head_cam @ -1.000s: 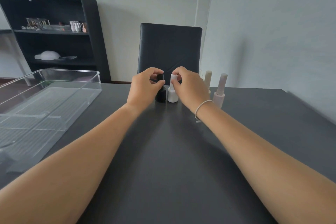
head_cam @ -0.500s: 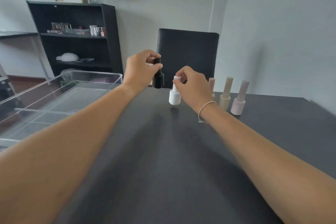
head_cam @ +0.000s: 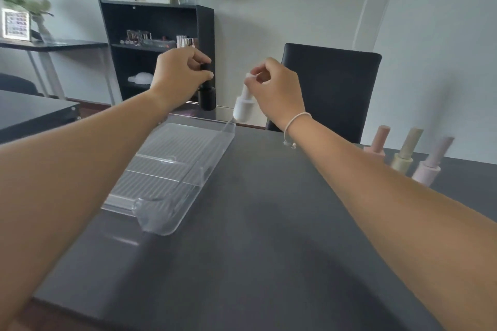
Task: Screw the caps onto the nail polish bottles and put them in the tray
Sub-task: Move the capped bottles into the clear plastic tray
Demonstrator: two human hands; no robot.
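Note:
My left hand [head_cam: 180, 76] grips the cap of a black nail polish bottle [head_cam: 207, 98], which hangs in the air above the far end of the clear plastic tray [head_cam: 172, 223]. A white nail polish bottle [head_cam: 242, 108] is pinched by its cap in my right hand [head_cam: 277, 88] and hangs tilted over the tray's far right corner. Three capped bottles stand on the dark table at the right: a pink one [head_cam: 377, 141], a beige one [head_cam: 406, 153] and a pale lilac one [head_cam: 430, 166], partly behind my right forearm.
The tray lies along the left side of the dark table [head_cam: 255, 250]. A black chair [head_cam: 333, 88] stands at the table's far side. A black shelf unit [head_cam: 158, 48] with small items stands against the back wall, a side table to its left.
Both hands have lifted their bottles off the table and carried them left, from in front of the chair to above the tray. The view has swung left with them.

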